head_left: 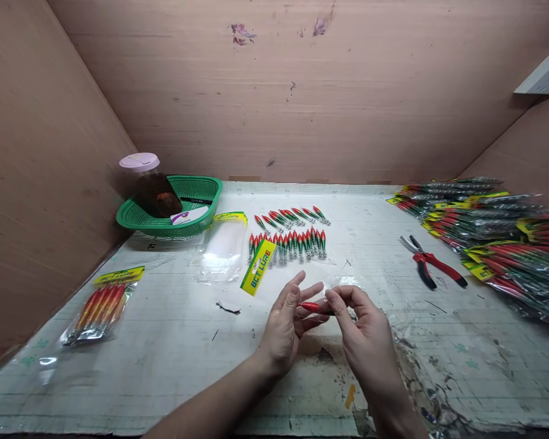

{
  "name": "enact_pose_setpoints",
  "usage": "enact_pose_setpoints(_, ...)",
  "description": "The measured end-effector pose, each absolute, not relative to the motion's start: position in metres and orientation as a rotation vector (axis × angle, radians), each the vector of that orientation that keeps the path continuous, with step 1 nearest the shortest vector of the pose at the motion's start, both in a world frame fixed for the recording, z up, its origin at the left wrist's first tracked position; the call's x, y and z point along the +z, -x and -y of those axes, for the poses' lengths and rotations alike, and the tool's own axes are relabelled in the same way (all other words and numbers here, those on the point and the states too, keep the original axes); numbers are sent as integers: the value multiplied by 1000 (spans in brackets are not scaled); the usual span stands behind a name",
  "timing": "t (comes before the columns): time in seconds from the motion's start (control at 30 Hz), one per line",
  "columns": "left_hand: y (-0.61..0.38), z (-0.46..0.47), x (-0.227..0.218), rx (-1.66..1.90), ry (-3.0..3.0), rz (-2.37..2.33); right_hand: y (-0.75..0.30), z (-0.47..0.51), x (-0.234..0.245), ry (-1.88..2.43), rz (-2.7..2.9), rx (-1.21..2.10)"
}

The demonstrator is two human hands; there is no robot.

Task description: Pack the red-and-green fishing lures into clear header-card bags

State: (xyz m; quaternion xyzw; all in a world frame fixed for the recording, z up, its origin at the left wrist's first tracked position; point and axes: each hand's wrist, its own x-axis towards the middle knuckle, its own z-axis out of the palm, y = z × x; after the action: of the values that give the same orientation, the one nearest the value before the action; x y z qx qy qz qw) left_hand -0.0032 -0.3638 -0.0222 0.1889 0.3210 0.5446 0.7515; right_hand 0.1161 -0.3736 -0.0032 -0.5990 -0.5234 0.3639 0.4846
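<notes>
A red-headed fishing lure point(309, 306) is pinched by its rear end between the thumb and fingers of my right hand point(363, 320). My left hand point(286, 323) is turned palm inward with its fingers apart, and the lure's red tip reaches in front of those fingers. Whether the tip touches them I cannot tell. Just beyond my hands lies a clear bag with a yellow-green BCT LURE header point(258, 268). It partly covers a row of red-and-green lures point(302, 242). Behind that row is a second, slanted row of lures point(293, 218).
Clear header bags point(223, 250) are stacked left of the lures. A green basket point(215, 189) holds a pink-lidded cup point(158, 192). One filled lure pack point(103, 305) lies at left. Red-handled pliers point(432, 262) and piled lure packs point(507, 256) are at right. Walls enclose the table.
</notes>
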Motion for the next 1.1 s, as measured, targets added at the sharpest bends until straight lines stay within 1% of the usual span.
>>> enact_pose_setpoints(0.07,1,364,-24,1155,-340,-653,-115,371,-3,1465,1299,940)
enact_pose_setpoints(0.17,0,362,-25,1125,-305,-633,-116,363,-1,1362,1363,1084)
enact_pose_setpoints(0.37,0,361,-25,1073,-267,-653,-122,359,18,1266,1538,1033)
enact_pose_setpoints(0.43,0,362,-23,1059,-246,-680,-128,366,28,1228,1582,925)
enact_pose_setpoints(0.53,2,361,-22,1061,-192,-706,-147,380,41,1174,1698,532)
enact_pose_setpoints(0.6,3,360,-21,1067,-174,-698,-163,388,42,1141,1896,307)
enact_pose_setpoints(0.67,3,360,-20,1066,-170,-683,-173,394,34,1095,2134,235)
enact_pose_setpoints(0.77,1,362,-21,1057,-166,-668,-169,402,9,1022,2273,327)
enact_pose_setpoints(0.87,-1,364,-23,1061,-154,-669,-145,409,-23,999,2221,387)
enact_pose_setpoints(0.97,-1,364,-24,1062,-146,-704,-121,413,-47,1015,2127,353)
enact_pose_setpoints(1.1,3,359,-22,1047,-164,-749,-116,417,-52,1015,2031,373)
